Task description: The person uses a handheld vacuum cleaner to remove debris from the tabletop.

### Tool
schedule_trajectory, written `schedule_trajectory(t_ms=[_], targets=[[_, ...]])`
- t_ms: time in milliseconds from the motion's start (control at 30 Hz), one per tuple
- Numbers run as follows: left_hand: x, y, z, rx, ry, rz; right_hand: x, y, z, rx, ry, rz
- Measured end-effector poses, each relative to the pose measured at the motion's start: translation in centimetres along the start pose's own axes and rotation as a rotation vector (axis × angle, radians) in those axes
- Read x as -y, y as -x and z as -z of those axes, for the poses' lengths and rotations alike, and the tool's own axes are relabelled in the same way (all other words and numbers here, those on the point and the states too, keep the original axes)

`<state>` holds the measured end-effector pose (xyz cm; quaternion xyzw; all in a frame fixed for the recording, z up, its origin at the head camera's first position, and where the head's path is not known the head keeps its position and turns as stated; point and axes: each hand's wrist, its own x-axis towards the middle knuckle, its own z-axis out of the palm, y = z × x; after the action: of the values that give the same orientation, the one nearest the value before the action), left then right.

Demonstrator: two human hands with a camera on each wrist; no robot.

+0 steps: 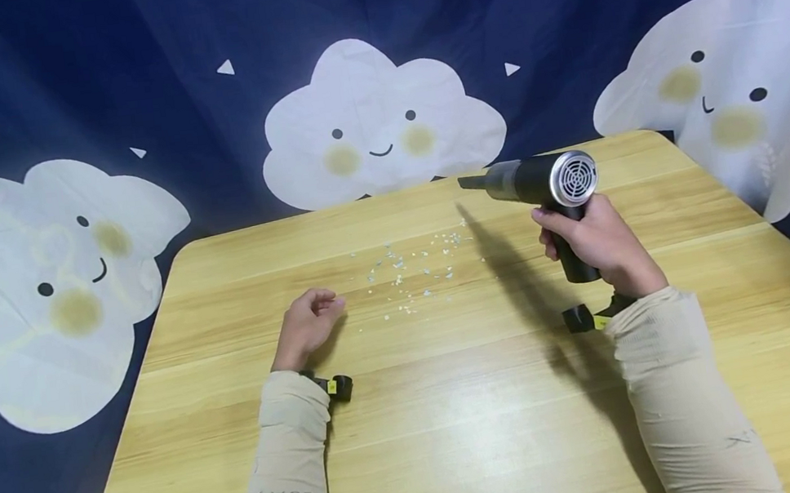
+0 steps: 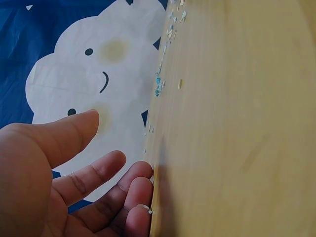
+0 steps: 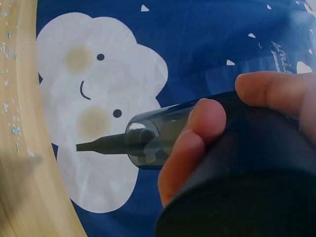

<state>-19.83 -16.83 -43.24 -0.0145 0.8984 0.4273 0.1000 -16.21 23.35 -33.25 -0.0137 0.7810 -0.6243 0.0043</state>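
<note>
My right hand (image 1: 590, 243) grips the black handle of a handheld vacuum (image 1: 538, 179), held above the table with its narrow nozzle (image 1: 473, 182) pointing left. The right wrist view shows the clear front section and nozzle (image 3: 106, 145) past my curled fingers (image 3: 197, 143). Small white and blue scraps (image 1: 408, 269) lie scattered on the wooden table (image 1: 459, 403), left of and below the nozzle. My left hand (image 1: 309, 320) rests on the table beside the scraps, holding nothing, fingers relaxed (image 2: 98, 173). Scraps (image 2: 165, 64) show along the tabletop in the left wrist view.
A dark blue backdrop with white smiling clouds (image 1: 375, 121) hangs behind and round the table. The table's far edge (image 1: 417, 186) lies just beyond the scraps. Bare wood (image 1: 479, 450) stretches towards me between my sleeves.
</note>
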Motion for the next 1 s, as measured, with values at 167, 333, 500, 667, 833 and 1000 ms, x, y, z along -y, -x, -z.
schedule_trajectory(t_ms=[167, 333, 500, 667, 833, 1000], targets=[[-0.06, 0.03, 0.03, 0.000, 0.001, -0.002, -0.01, -0.05, -0.06, 0.003, 0.017, -0.011], [-0.07, -0.01, 0.03, 0.001, -0.005, 0.000, -0.11, -0.09, -0.09, 0.020, 0.020, -0.014], [-0.07, -0.03, 0.03, 0.002, -0.012, 0.003, -0.08, -0.11, -0.06, 0.035, 0.044, -0.039], [-0.17, 0.02, 0.06, 0.007, -0.016, 0.006, -0.05, -0.13, 0.01, 0.047, 0.045, -0.068], [-0.29, 0.04, 0.10, 0.005, -0.023, 0.006, -0.05, -0.22, -0.05, 0.048, 0.051, -0.078], [-0.27, 0.05, 0.09, 0.002, -0.025, 0.005, -0.21, -0.27, 0.03, 0.063, 0.053, -0.089]])
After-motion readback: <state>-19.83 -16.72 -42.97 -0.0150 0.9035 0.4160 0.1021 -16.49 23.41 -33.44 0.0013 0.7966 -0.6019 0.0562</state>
